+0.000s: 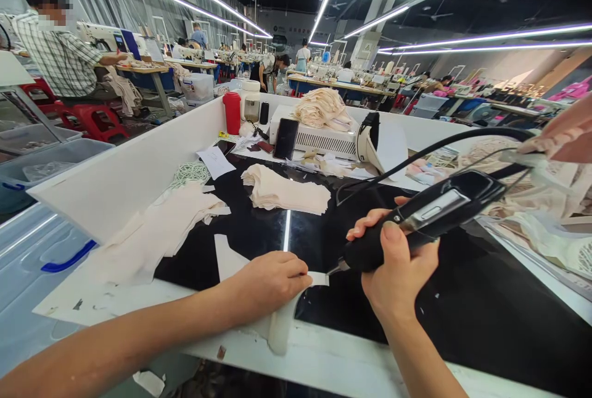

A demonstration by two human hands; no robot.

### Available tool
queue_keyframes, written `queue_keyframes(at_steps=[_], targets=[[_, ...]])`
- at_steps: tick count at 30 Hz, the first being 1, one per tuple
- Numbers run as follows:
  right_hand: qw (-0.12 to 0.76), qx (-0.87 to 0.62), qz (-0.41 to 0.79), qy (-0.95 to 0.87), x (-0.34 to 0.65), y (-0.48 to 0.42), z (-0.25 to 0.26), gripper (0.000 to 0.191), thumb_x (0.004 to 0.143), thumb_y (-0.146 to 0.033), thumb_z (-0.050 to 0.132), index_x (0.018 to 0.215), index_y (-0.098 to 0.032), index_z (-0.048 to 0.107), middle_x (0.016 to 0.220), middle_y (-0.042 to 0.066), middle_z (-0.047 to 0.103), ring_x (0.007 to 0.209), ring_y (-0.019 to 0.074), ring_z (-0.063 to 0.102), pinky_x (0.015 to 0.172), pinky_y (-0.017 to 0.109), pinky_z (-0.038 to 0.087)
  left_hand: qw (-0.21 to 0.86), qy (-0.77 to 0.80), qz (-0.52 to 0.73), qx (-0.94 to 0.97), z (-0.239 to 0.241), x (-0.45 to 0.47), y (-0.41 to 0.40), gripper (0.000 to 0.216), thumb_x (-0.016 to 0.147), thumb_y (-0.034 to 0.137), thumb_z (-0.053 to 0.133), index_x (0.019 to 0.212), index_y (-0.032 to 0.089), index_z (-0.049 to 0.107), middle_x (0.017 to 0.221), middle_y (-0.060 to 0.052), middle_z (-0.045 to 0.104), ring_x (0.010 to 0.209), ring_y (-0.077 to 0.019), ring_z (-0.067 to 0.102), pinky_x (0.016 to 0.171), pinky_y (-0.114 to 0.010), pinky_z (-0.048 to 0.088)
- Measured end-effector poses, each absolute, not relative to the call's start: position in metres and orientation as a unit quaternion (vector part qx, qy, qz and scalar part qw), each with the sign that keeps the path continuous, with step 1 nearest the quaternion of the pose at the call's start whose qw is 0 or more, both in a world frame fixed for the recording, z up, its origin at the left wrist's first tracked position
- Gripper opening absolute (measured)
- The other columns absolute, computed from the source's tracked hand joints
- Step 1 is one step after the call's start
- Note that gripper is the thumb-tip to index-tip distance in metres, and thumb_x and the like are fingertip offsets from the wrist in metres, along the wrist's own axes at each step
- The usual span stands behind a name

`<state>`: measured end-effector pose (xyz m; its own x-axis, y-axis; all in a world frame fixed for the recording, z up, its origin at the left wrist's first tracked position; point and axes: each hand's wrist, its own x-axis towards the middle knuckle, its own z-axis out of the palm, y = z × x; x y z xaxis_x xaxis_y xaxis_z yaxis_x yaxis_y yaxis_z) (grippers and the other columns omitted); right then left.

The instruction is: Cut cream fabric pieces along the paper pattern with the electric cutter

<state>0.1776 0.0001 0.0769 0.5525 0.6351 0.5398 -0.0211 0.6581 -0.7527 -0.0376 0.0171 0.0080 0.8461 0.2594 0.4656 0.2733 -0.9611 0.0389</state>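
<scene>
My left hand (272,281) is closed on a cream fabric piece (229,259) near the front edge of the black work surface. A narrow white strip (320,278) sticks out to the right of its fingertips. My right hand (400,262) is wrapped around a thick black corded handheld tool (432,203). Its thin metal tip (340,267) points down and left, at the end of the strip; whether it touches the strip I cannot tell. A fabric stack (287,188) lies beyond my hands, and more cream pieces (152,231) lie to the left.
A black cable (430,145) arcs from the tool to the right, where another person's hand (567,129) shows blurred. At the back stand a phone (286,139), a white vented box (330,139) and a red container (232,113). A white side wall (124,169) borders the left.
</scene>
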Motion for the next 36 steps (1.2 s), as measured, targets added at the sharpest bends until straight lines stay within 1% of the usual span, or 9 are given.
queue_keyframes(at_steps=[4, 9, 14, 17, 23, 29, 33, 36], targets=[[0.806, -0.358, 0.210, -0.422, 0.177, 0.000, 0.078, 0.048, 0.087, -0.048, 0.100, 0.111, -0.025, 0.064, 0.081, -0.005, 0.072, 0.059, 0.0153, 0.067, 0.055, 0.029, 0.062, 0.013, -0.134, -0.251, -0.959, 0.007, -0.037, 0.017, 0.017, 0.112, 0.005, 0.063, 0.124, 0.009, 0.075, 0.116, -0.010, 0.079, 0.105, -0.0219, 0.076, 0.099, -0.035, 0.067], [0.807, -0.356, 0.214, -0.420, 0.175, 0.002, 0.080, 0.047, 0.088, -0.047, 0.098, 0.112, -0.026, 0.064, 0.081, -0.005, 0.071, 0.059, 0.0151, 0.066, 0.056, 0.029, 0.062, 0.010, -0.133, -0.253, -0.958, 0.006, -0.036, 0.016, 0.017, 0.112, 0.004, 0.063, 0.123, 0.009, 0.075, 0.116, -0.009, 0.079, 0.105, -0.0217, 0.077, 0.099, -0.034, 0.068], [0.810, -0.341, 0.240, -0.413, 0.166, 0.004, 0.082, 0.045, 0.088, -0.046, 0.097, 0.111, -0.026, 0.063, 0.082, -0.005, 0.070, 0.060, 0.0150, 0.067, 0.056, 0.028, 0.061, 0.008, -0.144, -0.254, -0.956, 0.006, -0.036, 0.016, 0.019, 0.116, 0.007, 0.058, 0.123, 0.013, 0.075, 0.117, -0.008, 0.080, 0.104, -0.0196, 0.077, 0.099, -0.033, 0.068], [0.809, -0.340, 0.246, -0.411, 0.160, 0.005, 0.081, 0.047, 0.087, -0.047, 0.097, 0.110, -0.027, 0.062, 0.082, -0.005, 0.071, 0.059, 0.0149, 0.066, 0.055, 0.028, 0.061, 0.016, -0.140, -0.263, -0.955, 0.007, -0.036, 0.016, 0.020, 0.117, 0.007, 0.057, 0.123, 0.013, 0.075, 0.116, -0.008, 0.080, 0.105, -0.0196, 0.077, 0.100, -0.032, 0.068], [0.804, -0.344, 0.250, -0.416, 0.154, 0.004, 0.079, 0.048, 0.087, -0.049, 0.097, 0.111, -0.028, 0.061, 0.083, -0.006, 0.070, 0.060, 0.0149, 0.066, 0.055, 0.029, 0.061, 0.015, -0.138, -0.252, -0.958, 0.007, -0.035, 0.016, 0.018, 0.114, 0.006, 0.062, 0.125, 0.013, 0.075, 0.116, -0.009, 0.080, 0.107, -0.0206, 0.078, 0.100, -0.034, 0.069], [0.802, -0.349, 0.239, -0.421, 0.157, 0.003, 0.081, 0.044, 0.088, -0.046, 0.096, 0.110, -0.027, 0.062, 0.081, -0.006, 0.071, 0.059, 0.0150, 0.066, 0.054, 0.029, 0.061, 0.010, -0.144, -0.252, -0.957, 0.006, -0.034, 0.016, 0.019, 0.115, 0.007, 0.060, 0.123, 0.014, 0.075, 0.117, -0.009, 0.080, 0.108, -0.0202, 0.077, 0.100, -0.034, 0.069], [0.816, -0.346, 0.217, -0.409, 0.165, 0.002, 0.082, 0.045, 0.087, -0.044, 0.096, 0.114, -0.027, 0.064, 0.079, -0.006, 0.070, 0.057, 0.0149, 0.065, 0.054, 0.028, 0.060, 0.002, -0.139, -0.246, -0.959, 0.005, -0.034, 0.017, 0.019, 0.112, 0.004, 0.062, 0.122, 0.013, 0.075, 0.116, -0.009, 0.079, 0.106, -0.0206, 0.077, 0.100, -0.035, 0.069], [0.814, -0.348, 0.217, -0.411, 0.169, 0.001, 0.081, 0.042, 0.088, -0.044, 0.095, 0.111, -0.026, 0.064, 0.079, -0.006, 0.070, 0.058, 0.0149, 0.065, 0.054, 0.028, 0.060, -0.002, -0.141, -0.246, -0.959, 0.005, -0.035, 0.017, 0.018, 0.112, 0.003, 0.062, 0.120, 0.013, 0.075, 0.117, -0.010, 0.080, 0.105, -0.0206, 0.077, 0.098, -0.035, 0.069]])
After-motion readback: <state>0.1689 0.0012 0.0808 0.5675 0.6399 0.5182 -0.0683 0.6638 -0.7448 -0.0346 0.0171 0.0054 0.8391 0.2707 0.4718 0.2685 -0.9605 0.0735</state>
